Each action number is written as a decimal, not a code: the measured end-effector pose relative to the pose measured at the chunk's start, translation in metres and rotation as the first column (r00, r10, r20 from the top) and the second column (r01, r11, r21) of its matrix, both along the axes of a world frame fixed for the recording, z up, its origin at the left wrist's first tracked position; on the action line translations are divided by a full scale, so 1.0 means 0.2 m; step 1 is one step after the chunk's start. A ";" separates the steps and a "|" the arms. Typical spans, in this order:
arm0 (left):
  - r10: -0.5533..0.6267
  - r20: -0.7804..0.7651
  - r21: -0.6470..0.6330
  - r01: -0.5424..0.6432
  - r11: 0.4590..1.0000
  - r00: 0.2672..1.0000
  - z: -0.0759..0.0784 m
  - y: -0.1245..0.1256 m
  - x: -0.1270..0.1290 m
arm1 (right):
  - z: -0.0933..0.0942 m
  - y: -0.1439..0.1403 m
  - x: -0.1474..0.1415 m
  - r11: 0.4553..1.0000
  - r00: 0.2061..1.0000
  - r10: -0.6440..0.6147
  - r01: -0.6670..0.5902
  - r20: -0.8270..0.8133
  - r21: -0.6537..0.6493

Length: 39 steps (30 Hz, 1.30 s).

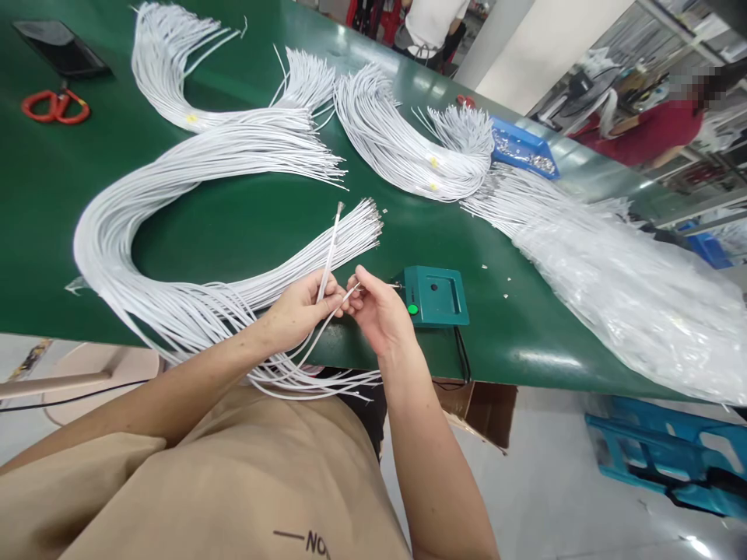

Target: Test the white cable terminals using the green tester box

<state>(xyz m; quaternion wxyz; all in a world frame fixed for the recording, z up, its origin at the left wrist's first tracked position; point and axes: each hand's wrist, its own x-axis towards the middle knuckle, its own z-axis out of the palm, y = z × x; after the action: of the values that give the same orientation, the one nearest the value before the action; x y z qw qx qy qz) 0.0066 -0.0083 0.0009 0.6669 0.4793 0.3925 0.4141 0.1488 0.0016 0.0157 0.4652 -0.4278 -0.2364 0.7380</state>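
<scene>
My left hand [309,307] is closed around a few white cables [330,257], one of which sticks up past the fingers with a frayed tip. Close beside it, my right hand [377,307] pinches the bare end of a white cable, thumb against fingers. Just beyond the right fingertips sits a small green machine [436,295] with a lit green button and a thin metal shaft pointing toward the hand. A large curved bundle of white cables [105,225] loops around on the left, its loose ends passing under my left forearm and over the table edge.
More white cable bundles [385,132] lie across the green table [245,225]. A blue tray [522,148] holds small metal parts. Clear plastic [630,295] covers cables at right. Red-handled scissors [55,106] and a phone [58,47] lie far left. A person [647,132] is at right.
</scene>
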 end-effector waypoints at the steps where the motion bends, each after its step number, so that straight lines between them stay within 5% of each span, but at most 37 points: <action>1: 0.014 0.015 -0.008 -0.014 1.000 1.000 0.00 0.00 0.00 | -0.01 -0.01 0.00 1.000 1.000 -0.005 0.005 -0.023 -0.012; 7: 0.055 0.022 -0.027 -0.055 0.998 0.998 0.03 0.00 0.00 | -0.02 -0.05 0.01 0.999 0.994 -0.038 0.039 -0.098 0.004; 14: 0.036 -0.078 -0.028 -0.038 0.999 0.996 0.02 0.00 0.00 | -0.01 -0.06 0.01 0.992 0.992 -0.109 0.105 0.057 0.071; 22: 0.107 -0.148 0.111 -0.091 0.990 0.983 0.01 0.00 -0.01 | 0.00 -0.05 0.02 1.000 0.999 -0.021 0.021 0.050 -0.009; 27: 0.173 -0.255 0.181 -0.129 0.975 0.951 0.01 0.00 -0.02 | 0.00 -0.07 0.00 0.991 0.964 -0.125 0.113 0.233 0.067; 31: 0.200 -0.295 0.203 -0.143 0.969 0.935 0.01 0.00 -0.02 | 0.00 -0.07 0.01 1.000 0.978 -0.004 -0.001 0.208 0.024; 35: 0.200 -0.289 0.179 -0.152 0.972 0.936 0.00 0.02 -0.02 | 0.01 -0.06 0.03 0.993 0.960 -0.093 0.070 0.263 0.099; 39: 0.190 -0.295 0.171 -0.144 0.975 0.936 0.00 0.02 -0.03 | 0.02 -0.05 0.02 0.985 0.928 -0.041 -0.025 0.370 0.173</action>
<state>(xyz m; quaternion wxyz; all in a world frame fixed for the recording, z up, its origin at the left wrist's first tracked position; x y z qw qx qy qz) 0.0016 -0.0038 0.0012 0.5223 0.5508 0.4999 0.4170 0.1521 -0.0088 0.0193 0.4508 -0.5183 -0.3822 0.6180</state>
